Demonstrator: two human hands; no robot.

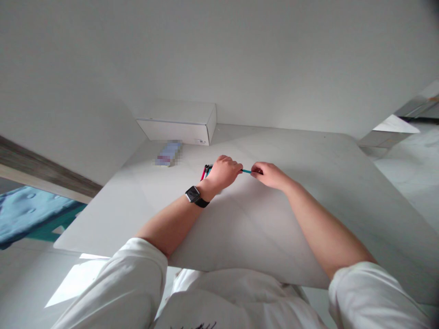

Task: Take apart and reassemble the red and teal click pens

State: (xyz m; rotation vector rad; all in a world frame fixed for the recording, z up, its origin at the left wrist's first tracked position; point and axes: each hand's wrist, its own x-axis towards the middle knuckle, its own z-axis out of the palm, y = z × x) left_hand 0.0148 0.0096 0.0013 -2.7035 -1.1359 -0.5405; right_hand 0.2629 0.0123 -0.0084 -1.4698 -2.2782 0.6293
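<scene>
So the left hand (223, 173) and right hand (269, 174) are pinching opposite ends of a teal pen (246, 171) mid-frame, fingers narrow, probably for steadiness. More pens (203, 173) are sitting just left, partly hidden by the left hand.

Overall light soft, a bit dim; wall (260, 64) flat grey. Strong sun patch (73, 281) on floor (30, 274), just off tabletop's (318, 153) near L corner, close to blown out. Main light prob. from L: soft shadow on surface to R of right hand (269, 174). White sleeves (137, 274) v. bright in spots, folds shaded. Blurred phone-shaped item (168, 153) nr far L corner is pixelated, unreadable. Box (174, 130) label too tiny to read. Teal stick (246, 171) fairly sharp but small. Wide-angle distortion: surface's near edge bows, sides splay out. Pic's top R corner darkens.
</scene>
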